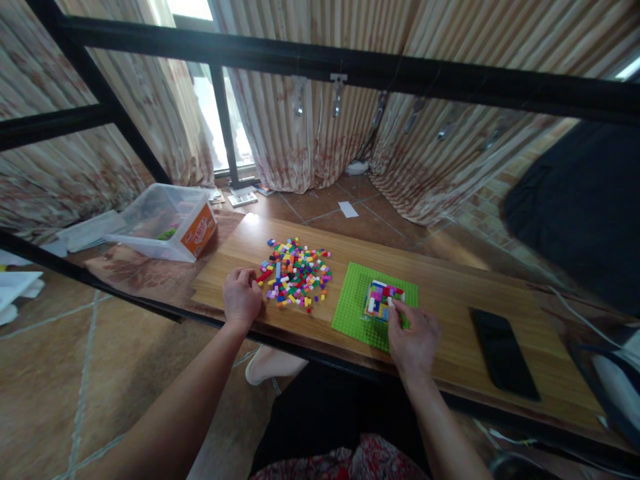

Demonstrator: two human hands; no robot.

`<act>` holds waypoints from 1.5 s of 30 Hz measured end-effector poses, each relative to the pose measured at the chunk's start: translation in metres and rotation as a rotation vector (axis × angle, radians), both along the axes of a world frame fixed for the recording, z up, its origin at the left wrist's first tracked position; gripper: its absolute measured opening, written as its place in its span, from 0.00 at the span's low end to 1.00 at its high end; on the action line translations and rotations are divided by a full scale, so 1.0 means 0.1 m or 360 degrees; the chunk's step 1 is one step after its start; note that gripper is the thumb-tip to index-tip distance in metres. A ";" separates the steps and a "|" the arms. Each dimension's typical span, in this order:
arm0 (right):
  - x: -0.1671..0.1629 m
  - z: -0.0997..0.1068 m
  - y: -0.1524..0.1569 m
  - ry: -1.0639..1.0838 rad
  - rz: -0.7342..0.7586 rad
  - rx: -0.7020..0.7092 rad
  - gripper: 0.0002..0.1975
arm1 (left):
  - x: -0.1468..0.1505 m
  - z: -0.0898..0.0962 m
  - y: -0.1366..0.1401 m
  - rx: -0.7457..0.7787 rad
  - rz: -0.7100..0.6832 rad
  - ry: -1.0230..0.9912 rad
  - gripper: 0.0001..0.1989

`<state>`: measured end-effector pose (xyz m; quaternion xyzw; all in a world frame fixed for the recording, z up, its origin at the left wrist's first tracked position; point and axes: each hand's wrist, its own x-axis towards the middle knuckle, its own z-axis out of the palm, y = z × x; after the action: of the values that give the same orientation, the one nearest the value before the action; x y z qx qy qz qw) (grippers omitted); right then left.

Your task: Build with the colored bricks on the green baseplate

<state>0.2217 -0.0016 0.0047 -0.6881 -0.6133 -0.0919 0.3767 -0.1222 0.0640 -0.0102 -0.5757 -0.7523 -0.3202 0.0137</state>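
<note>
A bright green baseplate (350, 308) lies on the wooden board, bearing a small block of multicoloured toy bricks (381, 298). Over the near right corner of that block is my right hand (415, 337), its thumb and finger pinched at a small white brick (391, 303). To the left, a loose heap of tiny coloured bricks (300, 273) is spread out. My left hand (243, 295) rests at the heap's left edge with fingers curled, close to some red bricks (264, 276). Whatever its fingertips hold is hidden.
A black phone (504, 353) lies on the wooden board (450, 293) at the right. Beyond the board's left end stands a clear plastic box (155, 230) with an orange label and something green inside. Dark metal bars (320, 59) cross in front of striped curtains.
</note>
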 end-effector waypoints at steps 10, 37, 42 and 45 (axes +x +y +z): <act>-0.04 -0.02 0.02 -0.0028 -0.0139 0.0098 0.10 | 0.00 -0.01 0.00 0.0020 0.0007 0.0024 0.10; 0.06 -0.08 0.08 -0.0015 0.0251 -0.0131 0.16 | -0.01 -0.01 0.00 -0.0004 0.0010 0.0034 0.10; 0.05 -0.14 0.03 -0.0081 0.0199 -0.0114 0.16 | -0.01 -0.01 -0.01 0.0001 0.0006 0.0045 0.10; 0.05 -0.14 0.01 -0.0125 0.0204 -0.0136 0.16 | 0.00 0.00 -0.01 0.0009 0.0004 0.0057 0.10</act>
<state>0.2270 -0.0001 -0.0091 -0.6587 -0.6738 -0.0685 0.3278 -0.1224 0.0632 -0.0100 -0.5803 -0.7518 -0.3118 0.0293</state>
